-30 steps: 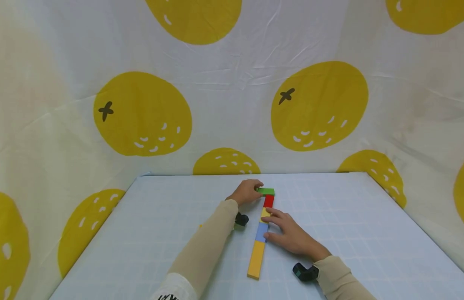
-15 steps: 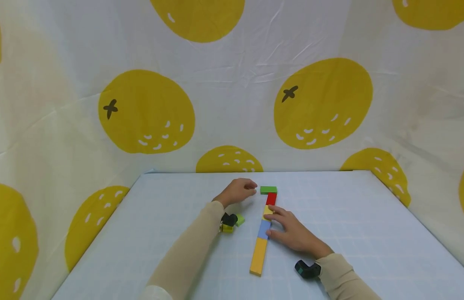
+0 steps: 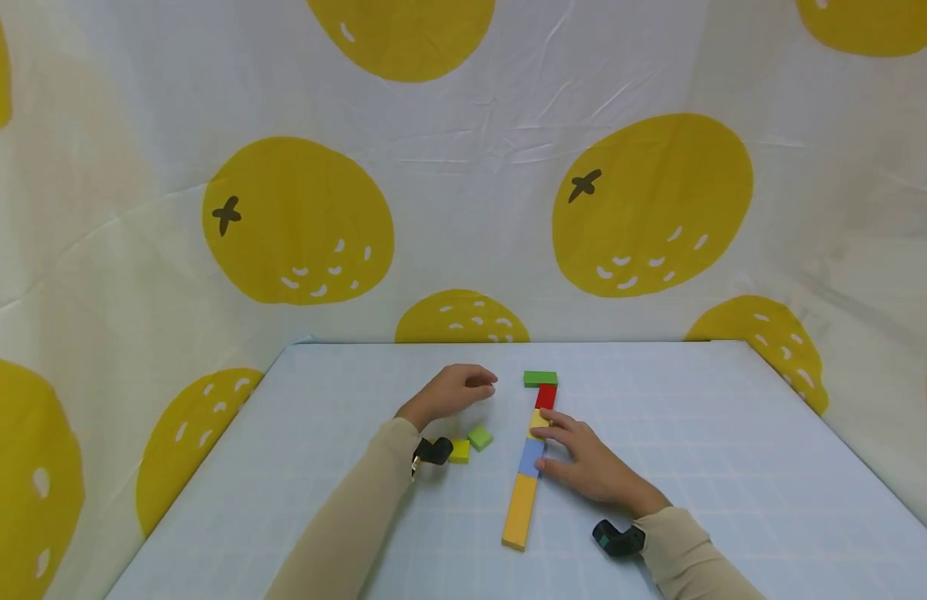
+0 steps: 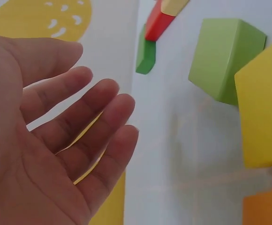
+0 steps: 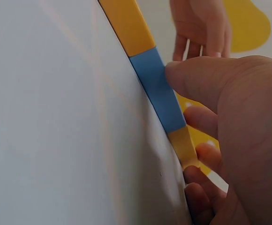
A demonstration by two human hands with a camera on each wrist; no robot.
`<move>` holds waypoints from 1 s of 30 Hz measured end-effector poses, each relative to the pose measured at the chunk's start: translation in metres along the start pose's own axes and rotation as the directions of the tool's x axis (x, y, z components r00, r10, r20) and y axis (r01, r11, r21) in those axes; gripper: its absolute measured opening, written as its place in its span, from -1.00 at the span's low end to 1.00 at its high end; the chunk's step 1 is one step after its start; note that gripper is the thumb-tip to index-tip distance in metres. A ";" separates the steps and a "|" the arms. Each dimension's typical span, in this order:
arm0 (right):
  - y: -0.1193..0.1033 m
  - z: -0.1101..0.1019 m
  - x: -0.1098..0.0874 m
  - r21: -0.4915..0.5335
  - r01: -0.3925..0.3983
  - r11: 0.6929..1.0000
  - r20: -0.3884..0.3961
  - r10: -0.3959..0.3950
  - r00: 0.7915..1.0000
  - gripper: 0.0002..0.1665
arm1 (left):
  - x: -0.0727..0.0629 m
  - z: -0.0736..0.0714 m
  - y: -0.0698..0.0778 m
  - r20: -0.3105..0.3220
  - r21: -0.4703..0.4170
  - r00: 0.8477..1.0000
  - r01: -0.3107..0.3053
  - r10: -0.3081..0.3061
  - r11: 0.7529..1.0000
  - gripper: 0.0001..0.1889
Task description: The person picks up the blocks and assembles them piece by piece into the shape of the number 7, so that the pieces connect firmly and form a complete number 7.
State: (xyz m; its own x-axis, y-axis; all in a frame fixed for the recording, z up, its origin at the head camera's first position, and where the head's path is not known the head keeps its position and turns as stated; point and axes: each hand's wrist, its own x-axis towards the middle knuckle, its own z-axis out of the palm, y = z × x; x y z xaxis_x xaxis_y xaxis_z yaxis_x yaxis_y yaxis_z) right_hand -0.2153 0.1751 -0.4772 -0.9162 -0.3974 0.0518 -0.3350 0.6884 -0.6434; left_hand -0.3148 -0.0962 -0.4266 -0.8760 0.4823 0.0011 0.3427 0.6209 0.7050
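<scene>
A line of flat blocks runs away over the table: a long orange block point(image 3: 520, 512), a blue block point(image 3: 532, 457), a small pale yellow block point(image 3: 538, 423) and a red block point(image 3: 545, 397). Crosswise at its far end lies a green block point(image 3: 540, 379). My right hand point(image 3: 598, 467) rests along the line's right side, its thumb point(image 5: 197, 77) at the blue block and its loosely bent fingers by the pale yellow one. My left hand point(image 3: 448, 392) is empty, left of the green block, its fingers point(image 4: 112, 112) spread and relaxed.
Near the left wrist lie a loose light green block point(image 3: 480, 438) and a yellow block point(image 3: 459, 452). An orange block point(image 4: 267, 208) shows at the edge of the left wrist view. Behind the table point(image 3: 696, 417) hangs a fruit-patterned cloth point(image 3: 478, 208).
My left hand has let go of the green block and drawn back to the left, uncovering the loose light green and yellow blocks. The right hand stays by the line.
</scene>
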 end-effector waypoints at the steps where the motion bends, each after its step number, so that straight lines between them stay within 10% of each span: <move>1: 0.000 0.000 0.000 0.003 0.000 1.000 0.001 0.000 1.000 -0.37 | -0.003 -0.001 -0.001 0.000 -0.002 1.000 -0.007 0.007 1.000 -0.61; 19: 0.005 0.001 0.000 0.003 0.017 1.000 -0.019 -0.017 1.000 -0.38 | -0.059 0.003 -0.017 -0.008 0.013 1.000 -0.025 0.025 1.000 -0.66; 30: 0.007 0.001 0.001 -0.001 0.032 0.999 -0.013 -0.032 0.999 -0.37 | -0.081 0.001 -0.027 -0.055 -0.009 0.996 0.068 -0.068 0.998 -0.67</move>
State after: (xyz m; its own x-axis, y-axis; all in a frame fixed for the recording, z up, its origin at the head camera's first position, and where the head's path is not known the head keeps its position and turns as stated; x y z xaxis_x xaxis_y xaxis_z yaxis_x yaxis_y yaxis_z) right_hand -0.2178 0.1786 -0.4823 -0.9075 -0.4119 0.0822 -0.3647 0.6758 -0.6406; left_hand -0.2526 -0.1514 -0.4461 -0.9146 0.4043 -0.0081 0.2795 0.6464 0.7100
